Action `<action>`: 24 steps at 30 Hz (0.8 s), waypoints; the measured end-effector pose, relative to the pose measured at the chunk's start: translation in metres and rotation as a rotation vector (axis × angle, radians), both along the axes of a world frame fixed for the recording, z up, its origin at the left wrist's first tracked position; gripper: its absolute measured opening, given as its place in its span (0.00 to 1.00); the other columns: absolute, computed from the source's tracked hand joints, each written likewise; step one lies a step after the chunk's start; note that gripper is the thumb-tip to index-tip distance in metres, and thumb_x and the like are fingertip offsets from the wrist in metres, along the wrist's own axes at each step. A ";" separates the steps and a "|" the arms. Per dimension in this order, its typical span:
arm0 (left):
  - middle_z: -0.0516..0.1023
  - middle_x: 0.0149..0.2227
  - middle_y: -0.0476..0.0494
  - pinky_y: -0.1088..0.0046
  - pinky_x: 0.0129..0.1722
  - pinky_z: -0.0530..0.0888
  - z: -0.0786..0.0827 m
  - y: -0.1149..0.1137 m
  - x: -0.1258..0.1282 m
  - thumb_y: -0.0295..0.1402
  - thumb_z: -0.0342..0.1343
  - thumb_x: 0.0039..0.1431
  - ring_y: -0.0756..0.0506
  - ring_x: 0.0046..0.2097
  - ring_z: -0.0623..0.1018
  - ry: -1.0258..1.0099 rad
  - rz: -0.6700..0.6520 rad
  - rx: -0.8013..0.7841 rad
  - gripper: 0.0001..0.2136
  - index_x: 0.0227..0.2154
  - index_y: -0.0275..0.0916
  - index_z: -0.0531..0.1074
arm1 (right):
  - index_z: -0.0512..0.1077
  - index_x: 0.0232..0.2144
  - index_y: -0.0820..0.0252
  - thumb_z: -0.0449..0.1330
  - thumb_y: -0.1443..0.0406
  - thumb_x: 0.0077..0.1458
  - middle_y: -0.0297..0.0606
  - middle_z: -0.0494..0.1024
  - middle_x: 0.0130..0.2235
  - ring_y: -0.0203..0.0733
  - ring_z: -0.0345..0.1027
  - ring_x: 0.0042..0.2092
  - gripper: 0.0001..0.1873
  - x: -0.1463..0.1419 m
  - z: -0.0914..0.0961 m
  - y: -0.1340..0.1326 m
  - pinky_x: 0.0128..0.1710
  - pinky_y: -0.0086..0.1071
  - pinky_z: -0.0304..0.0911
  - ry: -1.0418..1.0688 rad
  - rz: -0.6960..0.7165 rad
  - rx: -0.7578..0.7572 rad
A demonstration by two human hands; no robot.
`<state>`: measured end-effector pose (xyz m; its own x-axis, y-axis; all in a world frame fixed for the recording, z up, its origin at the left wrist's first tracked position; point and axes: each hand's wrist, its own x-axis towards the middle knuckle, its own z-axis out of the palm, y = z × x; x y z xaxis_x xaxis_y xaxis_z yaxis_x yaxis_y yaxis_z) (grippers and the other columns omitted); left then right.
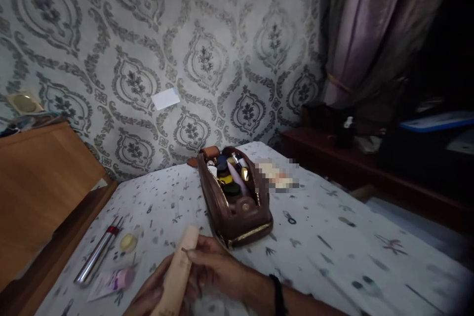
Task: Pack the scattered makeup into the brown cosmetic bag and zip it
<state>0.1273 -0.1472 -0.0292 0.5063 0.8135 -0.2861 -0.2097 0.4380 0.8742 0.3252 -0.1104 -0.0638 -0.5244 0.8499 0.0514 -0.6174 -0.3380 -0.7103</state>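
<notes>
Head view. Surface: a white cloth (318, 237) with a scattered grey print; cannot tell whether bed or table beneath. Behind it, wall with grey medallion wallpaper (206, 54) and a small white card (166, 99) on it. Left: orange-brown wooden furniture (40, 182). Right: mauve curtain (359, 29), tied in, above a dark reddish ledge (322, 155); far right too dark to read.

On the cloth: brown bag (240, 224), unzipped, small items inside, beyond the hands. At left, a silver tube (92, 256) with red band, a round pale-yellow item (128, 242) and a pink-and-white tube (116, 279), near one another.

Slim beige packet (177, 269): held in front of the bag, at the near edge of view. Long axis slanted; far end points up and slightly right, toward the bag; near end runs down-left, out of frame. Faint print on its face, illegible.

Left hand (155, 284): closed round the lower packet, partly blurred. Right hand (218, 262): thumb on the packet's upper face, fingers curled behind, clamped on it; black band (277, 294) at wrist.
</notes>
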 end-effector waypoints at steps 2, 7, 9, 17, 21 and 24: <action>0.82 0.44 0.38 0.65 0.40 0.72 0.000 -0.001 0.007 0.45 0.64 0.53 0.39 0.37 0.81 -0.021 0.032 -0.023 0.34 0.62 0.44 0.66 | 0.72 0.38 0.64 0.73 0.54 0.44 0.34 0.76 0.28 0.30 0.66 0.22 0.25 0.002 0.001 0.000 0.19 0.23 0.56 0.013 0.018 0.018; 0.81 0.45 0.34 0.62 0.46 0.72 -0.007 0.002 0.019 0.44 0.66 0.52 0.37 0.44 0.81 -0.064 0.007 0.001 0.42 0.67 0.42 0.56 | 0.71 0.37 0.62 0.72 0.54 0.45 0.28 0.73 0.24 0.27 0.59 0.19 0.23 0.005 0.007 0.002 0.18 0.23 0.54 0.008 -0.050 -0.003; 0.81 0.46 0.35 0.63 0.46 0.72 -0.009 0.002 0.019 0.44 0.65 0.54 0.38 0.45 0.81 -0.055 0.020 0.000 0.43 0.69 0.42 0.52 | 0.71 0.39 0.62 0.72 0.54 0.44 0.28 0.74 0.25 0.27 0.58 0.19 0.25 0.007 0.011 0.001 0.18 0.23 0.53 -0.002 -0.079 -0.019; 0.79 0.47 0.36 0.66 0.37 0.73 0.004 -0.005 0.023 0.45 0.68 0.50 0.37 0.42 0.81 0.053 -0.113 0.089 0.54 0.70 0.47 0.35 | 0.72 0.40 0.62 0.74 0.52 0.39 0.30 0.76 0.29 0.27 0.61 0.22 0.29 0.009 0.025 0.001 0.20 0.23 0.52 -0.066 -0.221 -0.012; 0.78 0.46 0.36 0.67 0.35 0.73 0.012 -0.005 0.021 0.47 0.68 0.48 0.37 0.40 0.81 0.116 -0.129 0.105 0.57 0.70 0.46 0.33 | 0.71 0.41 0.62 0.75 0.53 0.38 0.30 0.75 0.29 0.28 0.61 0.23 0.31 0.007 0.025 0.002 0.20 0.23 0.54 -0.025 -0.238 -0.004; 0.79 0.44 0.37 0.68 0.37 0.72 0.012 -0.007 0.015 0.47 0.67 0.50 0.39 0.39 0.81 0.140 -0.116 0.124 0.47 0.68 0.42 0.47 | 0.71 0.41 0.61 0.75 0.52 0.38 0.29 0.75 0.28 0.27 0.61 0.22 0.32 0.005 0.024 0.002 0.20 0.22 0.53 0.022 -0.245 -0.006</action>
<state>0.1420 -0.1541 -0.0175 0.5613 0.7852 -0.2615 -0.0367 0.3393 0.9400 0.3300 -0.1087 -0.0396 -0.3014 0.9519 0.0551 -0.6965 -0.1803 -0.6946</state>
